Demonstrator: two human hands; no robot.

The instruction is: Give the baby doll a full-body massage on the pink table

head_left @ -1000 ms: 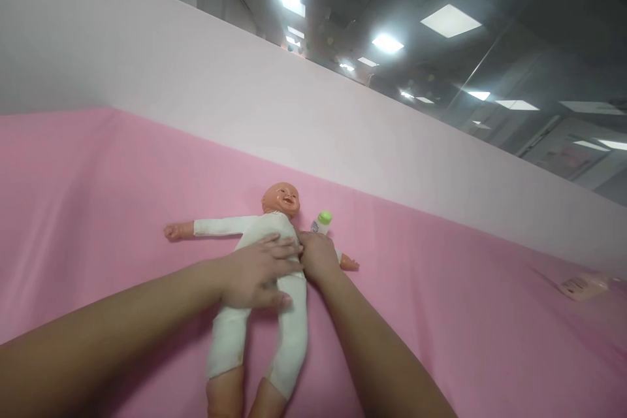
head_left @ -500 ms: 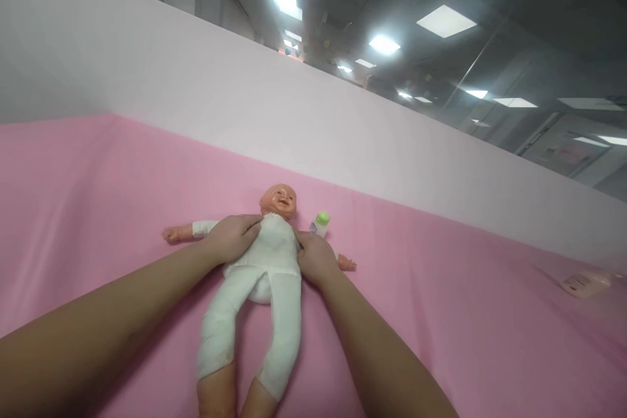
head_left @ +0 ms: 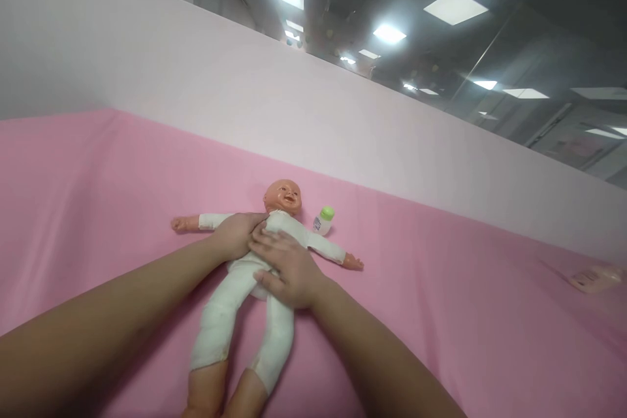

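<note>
The doll lies face up on the pink sheet near its far edge, arms spread, legs toward the person. The left hand rests flat on the doll's chest and shoulder, fingers loose, gripping nothing. The right hand lies spread over its belly (palm down). A green-capped bottle stands just beside the doll's head.

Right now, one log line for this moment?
left hand: on doll chest | right hand: flat on belly | bottle: beside head | sheet: pink
</note>
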